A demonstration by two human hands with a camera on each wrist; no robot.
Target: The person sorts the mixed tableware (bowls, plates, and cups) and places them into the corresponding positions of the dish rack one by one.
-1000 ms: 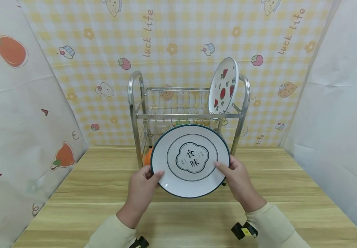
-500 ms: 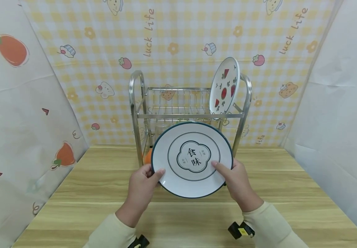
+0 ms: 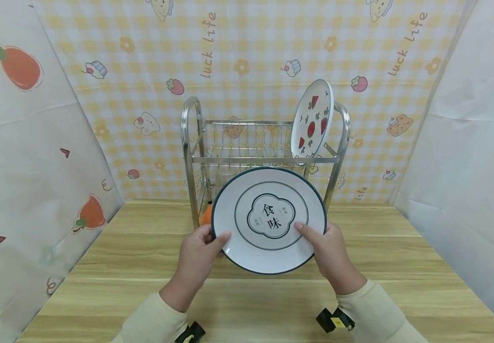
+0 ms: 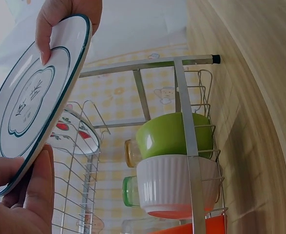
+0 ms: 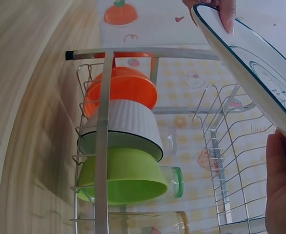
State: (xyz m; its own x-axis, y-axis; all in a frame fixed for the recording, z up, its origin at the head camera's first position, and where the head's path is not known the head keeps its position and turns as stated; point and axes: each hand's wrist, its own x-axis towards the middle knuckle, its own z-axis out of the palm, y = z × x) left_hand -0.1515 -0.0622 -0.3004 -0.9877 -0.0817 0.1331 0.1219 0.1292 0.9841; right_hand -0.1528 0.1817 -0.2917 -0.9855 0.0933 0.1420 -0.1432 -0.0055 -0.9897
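Note:
A white plate (image 3: 269,220) with a dark teal rim and black printed characters is held in front of the rack, face tilted toward me. My left hand (image 3: 197,255) grips its lower left edge, thumb on the face and fingers behind. On the lower right edge my right hand (image 3: 331,255) grips in the same way, its thumb reaching farther in. The metal dish rack (image 3: 264,161) stands behind the plate, apart from it in the wrist views. A second plate (image 3: 311,125), patterned with red fruit, stands on edge at the right end of its upper tier.
In the rack's lower tier lie an orange bowl (image 5: 125,87), a white ribbed bowl (image 5: 133,122) and a green bowl (image 5: 128,170), tipped sideways. Behind them are glasses, one with a green rim (image 4: 129,191). Wood-patterned tabletop (image 3: 401,267) surrounds the rack.
The held plate has risen slightly and shows a little larger and farther right. Both hands keep their grip on it. The fruit plate stays in its slot.

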